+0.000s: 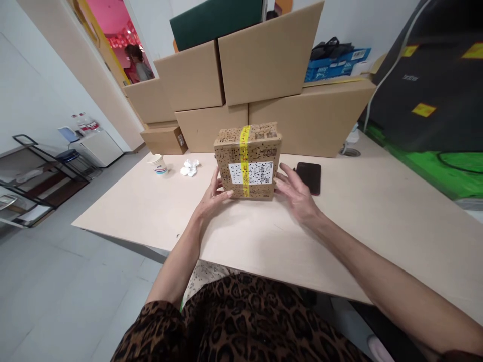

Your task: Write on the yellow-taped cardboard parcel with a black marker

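A small brown cardboard parcel [248, 160] stands on the beige table [377, 221], sealed with a strip of yellow tape and bearing a white label on its near face. My left hand [212, 197] rests against the parcel's lower left side, fingers stretched along it. My right hand [296, 192] is at the parcel's lower right side, fingers spread and just touching or nearly touching it. Neither hand grips the parcel.
A black phone [309, 177] lies right of the parcel. A paper cup [158, 164] and crumpled white paper [189, 168] sit to the left. Large cardboard boxes [264, 75] are stacked along the table's back. A metal shelf rack [33, 176] stands on the floor at left.
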The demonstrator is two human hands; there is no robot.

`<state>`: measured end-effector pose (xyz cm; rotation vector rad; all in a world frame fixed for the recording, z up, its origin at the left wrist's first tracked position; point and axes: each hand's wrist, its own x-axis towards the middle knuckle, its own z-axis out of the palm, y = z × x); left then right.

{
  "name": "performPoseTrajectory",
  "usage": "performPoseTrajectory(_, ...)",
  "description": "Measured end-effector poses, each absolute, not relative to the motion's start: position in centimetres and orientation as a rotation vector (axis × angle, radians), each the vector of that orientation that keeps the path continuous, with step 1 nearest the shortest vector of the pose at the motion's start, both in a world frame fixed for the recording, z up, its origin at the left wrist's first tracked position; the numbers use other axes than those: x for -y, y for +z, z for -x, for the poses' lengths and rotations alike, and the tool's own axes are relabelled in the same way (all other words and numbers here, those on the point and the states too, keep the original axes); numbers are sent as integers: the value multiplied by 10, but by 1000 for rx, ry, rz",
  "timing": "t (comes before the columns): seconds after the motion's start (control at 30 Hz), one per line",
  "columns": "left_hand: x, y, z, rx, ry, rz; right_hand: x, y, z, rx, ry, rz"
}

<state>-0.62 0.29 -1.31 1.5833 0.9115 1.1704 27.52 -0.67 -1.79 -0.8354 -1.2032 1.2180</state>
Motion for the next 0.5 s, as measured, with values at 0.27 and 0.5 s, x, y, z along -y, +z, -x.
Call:
performPoseTrajectory(0.27,-4,-10,8,-921,1357,-1619,9,-4,-278,1063,1222,737)
performPoseTrajectory(0.5,-6,-19,6,-810,1261,-1627,10,-6,-270,866,1469,640)
